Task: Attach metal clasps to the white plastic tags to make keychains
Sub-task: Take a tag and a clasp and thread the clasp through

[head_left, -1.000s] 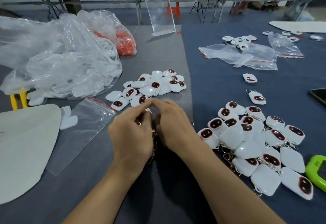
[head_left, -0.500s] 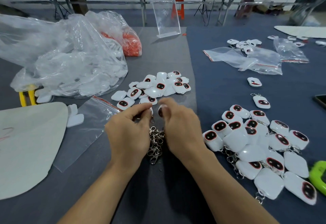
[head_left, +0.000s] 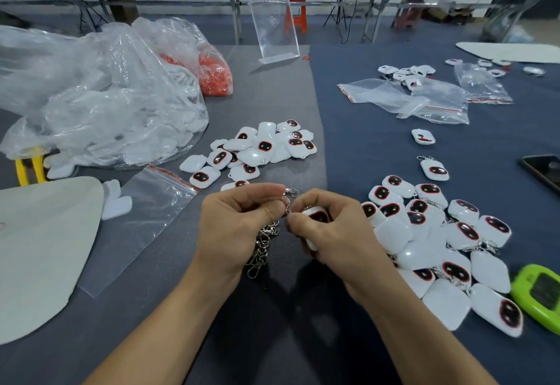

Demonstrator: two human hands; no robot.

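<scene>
Cloth-covered table carries loose white tags, finished keychains, metal clasps, plastic bags.

Most of the white tag behind right-hand fingers; green device cut by the right edge.

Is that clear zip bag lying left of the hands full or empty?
Empty. The clear zip bag lies flat, grey table showing through it.

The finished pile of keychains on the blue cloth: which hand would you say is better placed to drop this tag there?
Right, probably. The right hand already holds the tag, and the finished pile lies beside it; the left hand pinches the clasp.
</scene>
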